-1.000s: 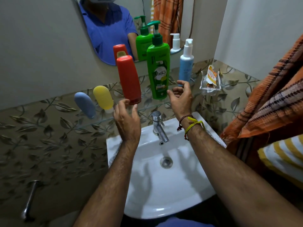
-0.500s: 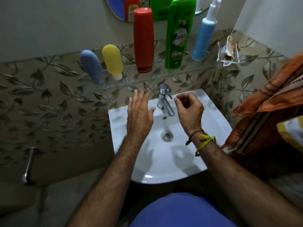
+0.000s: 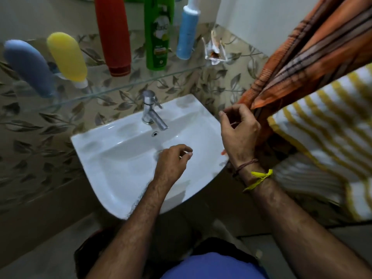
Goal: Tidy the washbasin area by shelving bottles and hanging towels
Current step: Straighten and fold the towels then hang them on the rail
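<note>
The left hand (image 3: 173,164) hovers over the washbasin (image 3: 112,158), loosely curled, holding nothing. The right hand (image 3: 239,135), fingers curled, meets the orange towel (image 3: 314,57); I cannot tell whether it grips. Beyond both hands, the red bottle (image 3: 113,35) and green bottle (image 3: 158,37) stand on the glass shelf (image 3: 124,88).

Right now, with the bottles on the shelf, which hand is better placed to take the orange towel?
Right. The right hand is beside the orange towel at the right edge of the washbasin; whether it already touches the cloth is unclear. The left hand hangs over the bowl, farther away.
</note>
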